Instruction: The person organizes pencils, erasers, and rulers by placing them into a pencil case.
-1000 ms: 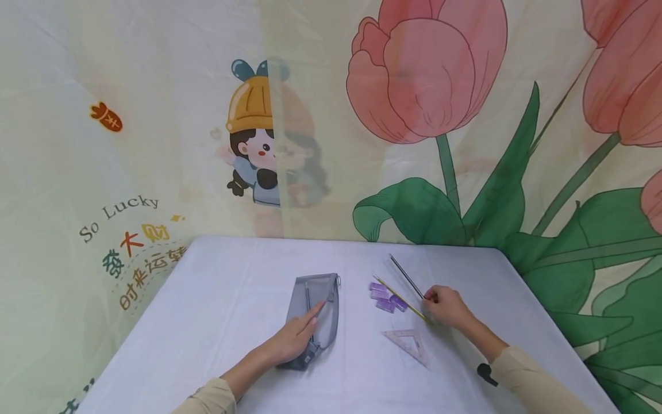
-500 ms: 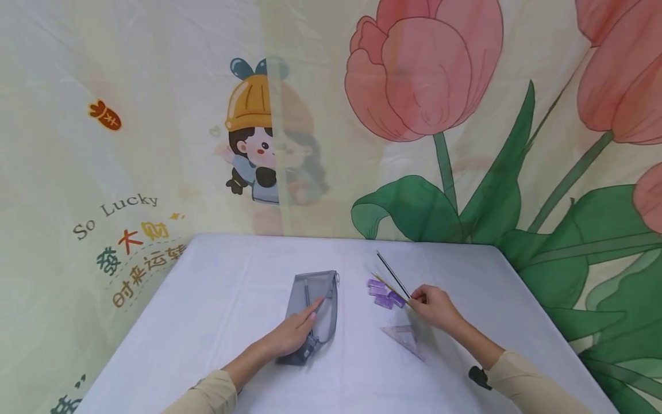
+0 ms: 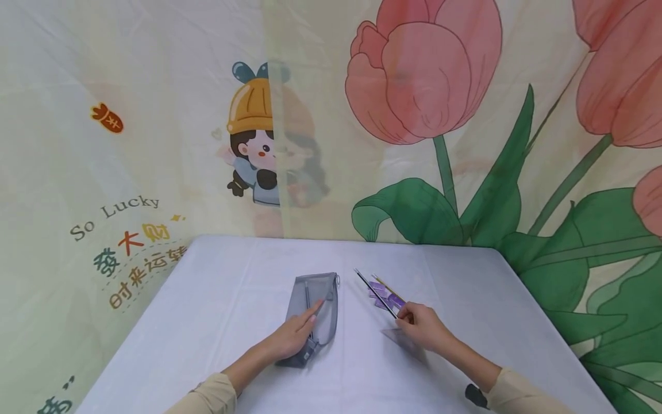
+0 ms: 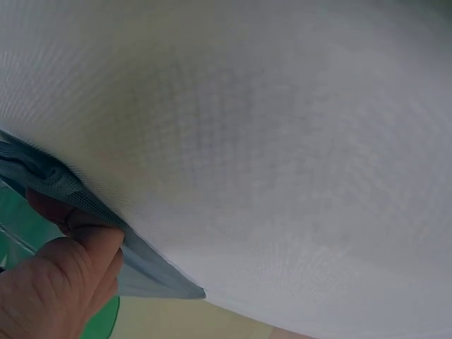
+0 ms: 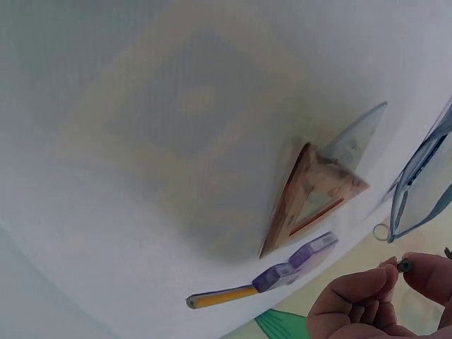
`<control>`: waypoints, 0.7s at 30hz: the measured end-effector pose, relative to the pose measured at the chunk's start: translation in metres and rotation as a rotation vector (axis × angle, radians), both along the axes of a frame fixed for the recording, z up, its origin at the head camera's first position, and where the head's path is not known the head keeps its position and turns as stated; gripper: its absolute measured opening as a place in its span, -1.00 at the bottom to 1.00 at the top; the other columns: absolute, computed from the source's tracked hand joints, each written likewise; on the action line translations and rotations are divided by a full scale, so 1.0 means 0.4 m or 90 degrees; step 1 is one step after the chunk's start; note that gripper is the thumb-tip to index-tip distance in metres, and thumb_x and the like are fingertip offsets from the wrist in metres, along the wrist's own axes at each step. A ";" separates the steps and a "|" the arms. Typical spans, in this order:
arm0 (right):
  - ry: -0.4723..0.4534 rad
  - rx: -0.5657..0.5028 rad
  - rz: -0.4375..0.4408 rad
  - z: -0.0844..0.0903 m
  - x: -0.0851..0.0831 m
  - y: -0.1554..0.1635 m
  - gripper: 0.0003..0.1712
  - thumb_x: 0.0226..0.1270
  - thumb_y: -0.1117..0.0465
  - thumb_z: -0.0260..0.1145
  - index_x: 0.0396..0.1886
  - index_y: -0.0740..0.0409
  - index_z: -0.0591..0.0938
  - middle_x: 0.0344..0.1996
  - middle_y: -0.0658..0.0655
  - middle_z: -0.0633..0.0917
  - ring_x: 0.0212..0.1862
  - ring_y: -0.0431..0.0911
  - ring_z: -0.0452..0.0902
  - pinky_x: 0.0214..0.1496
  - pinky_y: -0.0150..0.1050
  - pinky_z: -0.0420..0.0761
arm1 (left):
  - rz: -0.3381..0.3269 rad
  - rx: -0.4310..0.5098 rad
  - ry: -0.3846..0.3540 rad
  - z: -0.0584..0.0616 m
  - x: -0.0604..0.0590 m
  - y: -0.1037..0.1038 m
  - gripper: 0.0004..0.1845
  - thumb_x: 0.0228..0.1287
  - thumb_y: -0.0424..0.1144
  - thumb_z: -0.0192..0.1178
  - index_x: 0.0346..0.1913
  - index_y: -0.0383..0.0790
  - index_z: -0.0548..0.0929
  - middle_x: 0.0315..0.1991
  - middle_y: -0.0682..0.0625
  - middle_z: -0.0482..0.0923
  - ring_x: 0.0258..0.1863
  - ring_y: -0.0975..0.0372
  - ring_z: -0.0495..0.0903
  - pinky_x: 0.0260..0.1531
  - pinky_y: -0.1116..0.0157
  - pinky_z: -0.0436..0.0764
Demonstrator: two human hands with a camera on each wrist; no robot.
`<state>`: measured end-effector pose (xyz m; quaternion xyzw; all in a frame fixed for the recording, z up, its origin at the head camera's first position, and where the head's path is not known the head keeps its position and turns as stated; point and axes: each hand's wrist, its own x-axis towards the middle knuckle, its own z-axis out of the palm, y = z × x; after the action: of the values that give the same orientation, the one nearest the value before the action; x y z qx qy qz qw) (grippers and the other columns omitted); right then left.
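A grey see-through zip pencil case point(image 3: 324, 287) lies left of the table's middle. My left hand point(image 3: 289, 339) grips its zipped side, the index finger stretched along the mesh; in the left wrist view the thumb point(image 4: 85, 247) overlaps the case edge. Between thumb and fingertips, my right hand point(image 3: 421, 326) pinches one end of a dark striped pencil point(image 3: 373, 291). That pencil slants over several small purple blocks point(image 3: 395, 299) and a yellow pencil point(image 5: 226, 296). A pinkish triangle ruler point(image 5: 339, 176) lies nearby, partly hidden by the right hand in the head view.
White cloth covers the table point(image 3: 248, 259). Near my right sleeve sits a small black object point(image 3: 474, 395), partly covered. Beside the ruler is a clear flat piece point(image 5: 360, 134). A printed curtain point(image 3: 320, 115) hangs behind the table's far edge.
My right hand has moved left and slightly nearer with the dark pencil, from right of the purple blocks to above them. My left hand stays on the pencil case.
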<state>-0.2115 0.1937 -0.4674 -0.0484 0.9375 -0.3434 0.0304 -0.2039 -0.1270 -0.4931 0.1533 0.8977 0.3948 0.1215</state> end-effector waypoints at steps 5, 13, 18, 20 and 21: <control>-0.021 -0.008 0.011 -0.004 0.015 -0.013 -0.93 0.23 0.29 0.37 -0.39 0.15 0.62 -0.56 0.00 0.53 -0.45 -0.17 0.39 -0.47 -0.37 0.37 | 0.000 0.012 -0.003 0.002 0.000 -0.001 -0.47 0.62 -0.05 -0.28 0.56 0.05 0.13 -0.28 -0.16 0.52 -0.22 0.10 0.51 -0.05 -0.06 0.46; -0.004 -0.026 0.030 -0.006 0.032 -0.034 -0.90 0.18 0.30 0.42 -0.42 0.17 0.63 -0.58 -0.01 0.55 -0.48 -0.17 0.40 -0.48 -0.39 0.39 | 0.007 0.009 -0.016 -0.003 -0.002 0.000 -0.47 0.62 -0.02 -0.30 0.57 0.10 0.12 -0.30 -0.16 0.51 -0.33 0.16 0.47 -0.05 -0.04 0.46; -0.008 -0.025 0.077 -0.014 0.042 -0.053 -0.92 0.15 0.34 0.40 -0.43 0.19 0.63 -0.59 -0.02 0.56 -0.51 -0.19 0.40 -0.52 -0.40 0.40 | 0.008 0.009 -0.022 -0.006 -0.002 0.001 -0.46 0.62 0.00 -0.32 0.57 0.11 0.10 -0.28 -0.16 0.50 -0.35 0.17 0.47 -0.04 -0.04 0.47; -0.005 -0.028 0.097 -0.018 0.043 -0.060 -0.93 0.16 0.32 0.40 -0.43 0.19 0.63 -0.58 -0.03 0.56 -0.51 -0.20 0.40 -0.52 -0.40 0.41 | 0.006 0.008 -0.014 -0.006 -0.001 0.001 -0.46 0.62 -0.01 -0.31 0.57 0.08 0.11 -0.14 -0.26 0.56 -0.27 0.11 0.52 0.00 -0.08 0.48; 0.001 -0.028 0.106 -0.021 0.042 -0.063 -0.93 0.16 0.32 0.39 -0.43 0.19 0.63 -0.58 -0.04 0.57 -0.52 -0.20 0.40 -0.52 -0.40 0.42 | 0.006 0.009 -0.012 -0.006 -0.001 0.001 -0.46 0.62 -0.02 -0.31 0.57 0.07 0.11 -0.05 -0.32 0.57 -0.22 0.08 0.54 0.02 -0.10 0.48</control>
<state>-0.1946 0.1683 -0.4757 -0.1268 0.9225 -0.3600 0.0571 -0.2044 -0.1267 -0.4955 0.1464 0.8946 0.4028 0.1268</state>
